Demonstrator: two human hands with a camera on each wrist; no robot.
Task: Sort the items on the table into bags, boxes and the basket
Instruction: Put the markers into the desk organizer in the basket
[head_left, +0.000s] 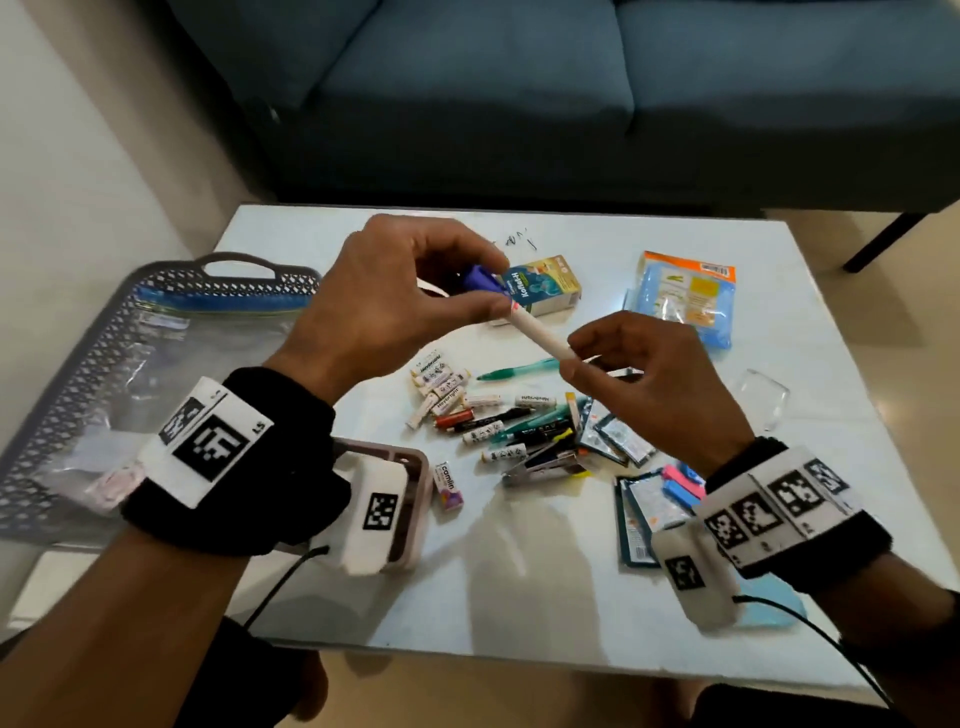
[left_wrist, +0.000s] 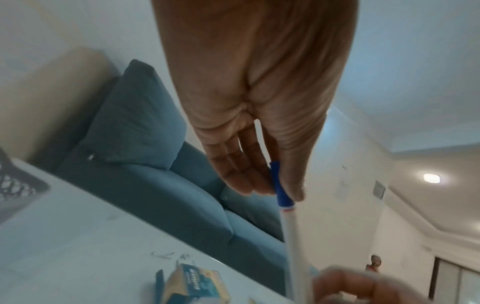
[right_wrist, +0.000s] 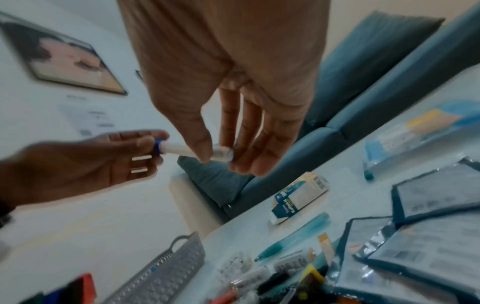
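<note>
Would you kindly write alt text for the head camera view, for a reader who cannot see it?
Two hands hold a white pen above a white table: the left hand pinches its blue cap, the right hand its other end. Below lie scattered pens and small tubes, with a grey basket at left.

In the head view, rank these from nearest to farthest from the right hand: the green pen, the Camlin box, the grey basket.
From the right hand:
1. Green pen, on the table just left of its fingertips.
2. Camlin box, lower left, beside the pink box.
3. Grey basket, at the table's far left edge.
</note>
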